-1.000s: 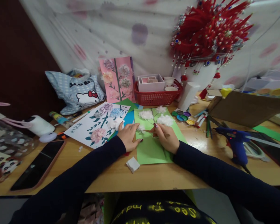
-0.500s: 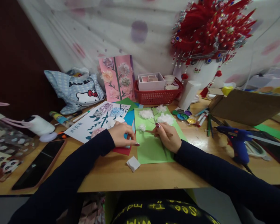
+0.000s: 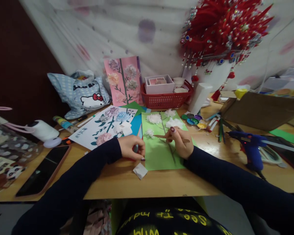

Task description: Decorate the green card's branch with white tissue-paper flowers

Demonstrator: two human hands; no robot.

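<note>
My right hand [image 3: 181, 143] is closed around a thin brown pointed tool [image 3: 159, 136], whose tip is beside a small white tissue flower [image 3: 149, 133]. That flower lies on a light green sheet [image 3: 156, 158], which also bears larger white flowers [image 3: 154, 118] and a painted dark stem. At the sheet's left edge is my left hand [image 3: 132, 147], thumb and fingertips curved toward each other; whether something small is between them cannot be made out. A folded white tissue square [image 3: 140, 170] lies just below it on the table.
White paper with flowers [image 3: 84, 133] and tissue pieces [image 3: 123, 128] lies left. Behind are a red basket [image 3: 161, 101] and a pink flower picture [image 3: 123, 81]. Paint pots [image 3: 193, 121], a blue glue gun [image 3: 250, 147] and cardboard [image 3: 259, 109] are right; a phone [image 3: 42, 171] is left.
My left hand has moved slightly down and right, uncovering the tissue pieces on the white paper. My right hand has shifted slightly right with the brown tool.
</note>
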